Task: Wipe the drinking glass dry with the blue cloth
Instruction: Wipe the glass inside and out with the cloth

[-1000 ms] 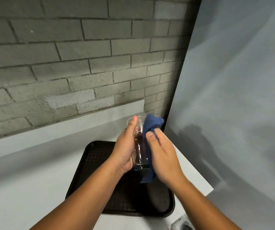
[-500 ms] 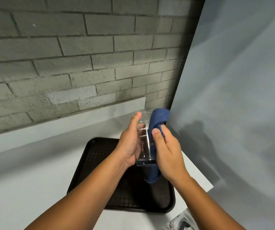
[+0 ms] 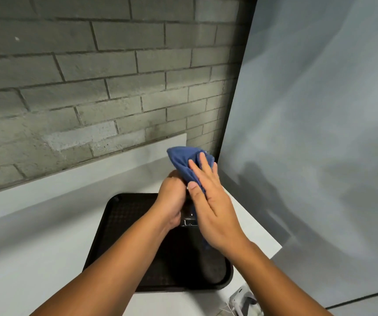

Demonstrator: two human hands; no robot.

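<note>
I hold the clear drinking glass [image 3: 188, 218] upright above the dark tray, with my left hand [image 3: 170, 200] wrapped around its left side. Only the glass's base and a strip of its lower wall show between my hands. The blue cloth [image 3: 184, 161] is draped over the top of the glass and down its right side. My right hand [image 3: 213, 206] presses the cloth against the glass, fingers stretched upward. The rim of the glass is hidden under the cloth.
A dark textured tray [image 3: 124, 226] lies on the white counter [image 3: 35, 258] below my hands. A grey brick wall [image 3: 92, 87] stands behind, a pale panel [image 3: 320, 133] to the right. A small white object [image 3: 243, 301] sits near the counter's front right corner.
The cloth has moved up from the side of the glass and now covers its rim. My right hand slid higher, and my left hand closed further around the glass.
</note>
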